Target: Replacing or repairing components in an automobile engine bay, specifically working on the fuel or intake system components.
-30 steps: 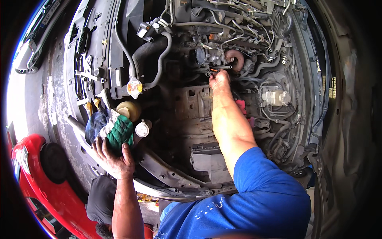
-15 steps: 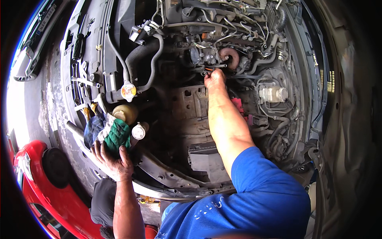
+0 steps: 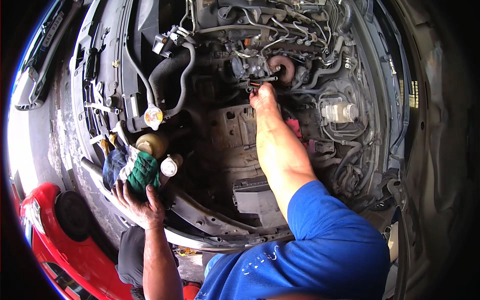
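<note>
My left hand (image 3: pixel 139 206) leans on the front corner of the car, fingers spread. Its fingertips touch a bunched cloth (image 3: pixel 144 171), green, white and dark blue. My right arm reaches deep into the engine bay. There my right hand (image 3: pixel 263 96) is closed beside the engine, at a small dark piece with an orange stripe (image 3: pixel 255 84); the fingers partly hide what they grip. Just above runs a short metal pipe (image 3: pixel 270 79), and beyond it curves a rusty brown pipe (image 3: pixel 286 67).
Wrenches (image 3: pixel 101 107) lie along the front panel. Near the cloth stand a yellowish reservoir (image 3: pixel 152 145) and a white-capped container (image 3: pixel 171 165). A radiator cap (image 3: pixel 153 118), a brake fluid reservoir (image 3: pixel 340 113) and a black box (image 3: pixel 255 197) surround the bay. A red car (image 3: pixel 70 245) is parked at left.
The whole view has shifted slightly, so the engine bay sits a little further left. My right hand stays at the same spot by the engine; my left hand keeps resting against the cloth.
</note>
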`<state>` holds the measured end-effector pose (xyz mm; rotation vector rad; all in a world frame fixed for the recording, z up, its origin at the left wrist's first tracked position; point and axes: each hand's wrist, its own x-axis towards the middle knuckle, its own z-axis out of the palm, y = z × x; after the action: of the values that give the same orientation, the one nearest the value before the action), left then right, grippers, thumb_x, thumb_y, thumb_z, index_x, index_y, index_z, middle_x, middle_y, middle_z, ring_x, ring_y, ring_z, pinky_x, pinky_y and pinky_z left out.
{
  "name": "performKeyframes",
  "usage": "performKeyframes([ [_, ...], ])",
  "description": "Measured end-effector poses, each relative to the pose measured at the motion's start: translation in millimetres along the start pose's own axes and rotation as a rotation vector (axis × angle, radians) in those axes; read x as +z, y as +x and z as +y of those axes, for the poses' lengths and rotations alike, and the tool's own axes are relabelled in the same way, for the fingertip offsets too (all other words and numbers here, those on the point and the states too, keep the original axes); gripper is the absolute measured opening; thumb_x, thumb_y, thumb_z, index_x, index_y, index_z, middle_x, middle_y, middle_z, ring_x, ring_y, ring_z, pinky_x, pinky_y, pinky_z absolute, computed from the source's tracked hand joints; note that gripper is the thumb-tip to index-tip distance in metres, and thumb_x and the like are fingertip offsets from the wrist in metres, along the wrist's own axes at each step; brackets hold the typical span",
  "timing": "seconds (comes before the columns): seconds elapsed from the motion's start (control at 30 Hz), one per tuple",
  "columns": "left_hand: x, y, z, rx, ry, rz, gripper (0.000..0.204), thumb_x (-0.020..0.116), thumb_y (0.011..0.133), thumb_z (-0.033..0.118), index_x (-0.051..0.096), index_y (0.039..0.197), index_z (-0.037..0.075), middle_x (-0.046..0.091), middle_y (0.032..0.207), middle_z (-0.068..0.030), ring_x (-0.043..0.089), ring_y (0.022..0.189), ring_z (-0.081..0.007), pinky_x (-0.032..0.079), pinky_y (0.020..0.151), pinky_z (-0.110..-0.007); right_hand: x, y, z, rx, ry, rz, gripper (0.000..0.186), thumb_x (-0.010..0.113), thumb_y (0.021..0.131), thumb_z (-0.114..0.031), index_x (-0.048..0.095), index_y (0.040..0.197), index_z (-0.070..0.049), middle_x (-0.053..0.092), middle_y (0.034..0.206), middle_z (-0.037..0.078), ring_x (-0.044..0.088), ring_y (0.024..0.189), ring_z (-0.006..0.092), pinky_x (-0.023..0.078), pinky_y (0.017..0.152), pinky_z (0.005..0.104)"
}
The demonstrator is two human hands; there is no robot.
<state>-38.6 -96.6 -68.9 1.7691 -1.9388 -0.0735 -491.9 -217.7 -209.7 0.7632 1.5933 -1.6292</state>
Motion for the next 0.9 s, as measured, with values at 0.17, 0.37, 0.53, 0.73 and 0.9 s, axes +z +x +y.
performKeyframes([
  [0.17, -1, 0, 1, -0.017, 0.011, -0.005, 0.068, 0.064, 0.087, 0.045, 0.047, 0.134, -0.001, 0.042, 0.144, -0.0215, 0.03, 0.137, -0.0438, 0.023, 0.113, -0.057, 4, -7, 0, -0.01, 0.04, 0.061, 0.005, 0.055, 0.085, -0.014, 0.06, 0.083, -0.013, 0.052, 0.067, 0.001, 0.045, 0.057, 0.015, 0.035, 0.054, 0.032],
  [0.37, -1, -2, 0, -0.037, 0.007, -0.009, 0.068, 0.064, 0.087, 0.046, 0.047, 0.135, 0.0, 0.042, 0.144, -0.0208, 0.03, 0.138, -0.0435, 0.023, 0.113, -0.057, 0, 2, 0, 0.016, 0.081, 0.028, 0.005, 0.056, 0.084, -0.015, 0.06, 0.083, -0.013, 0.052, 0.067, 0.001, 0.045, 0.056, 0.0148, 0.035, 0.055, 0.0318],
  [0.53, 1, -2, 0, -0.05, -0.007, -0.003, 0.068, 0.064, 0.087, 0.046, 0.047, 0.135, 0.0, 0.042, 0.144, -0.0209, 0.03, 0.138, -0.0434, 0.023, 0.113, -0.057, -1, 6, 0, -0.003, 0.072, -0.014, 0.008, 0.054, 0.086, -0.019, 0.059, 0.082, -0.014, 0.05, 0.068, 0.001, 0.044, 0.059, 0.0148, 0.034, 0.057, 0.0322],
  [0.73, 0, 0, 1, -0.034, -0.019, -0.002, 0.067, 0.064, 0.087, 0.045, 0.047, 0.134, 0.0, 0.042, 0.144, -0.021, 0.031, 0.137, -0.0434, 0.023, 0.113, -0.056, 6, -5, 2, -0.009, -0.017, 0.055, 0.009, 0.053, 0.088, -0.02, 0.058, 0.083, -0.015, 0.05, 0.068, 0.0, 0.044, 0.061, 0.0154, 0.034, 0.058, 0.0334],
  [0.9, -1, 0, 2, -0.013, 0.017, -0.006, 0.067, 0.065, 0.087, 0.044, 0.047, 0.134, 0.0, 0.042, 0.144, -0.0214, 0.031, 0.137, -0.0435, 0.024, 0.112, -0.056, 0, 1, 2, -0.016, 0.002, 0.023, 0.008, 0.054, 0.088, -0.02, 0.058, 0.083, -0.015, 0.05, 0.07, 0.0, 0.044, 0.063, 0.0157, 0.035, 0.059, 0.0349],
])
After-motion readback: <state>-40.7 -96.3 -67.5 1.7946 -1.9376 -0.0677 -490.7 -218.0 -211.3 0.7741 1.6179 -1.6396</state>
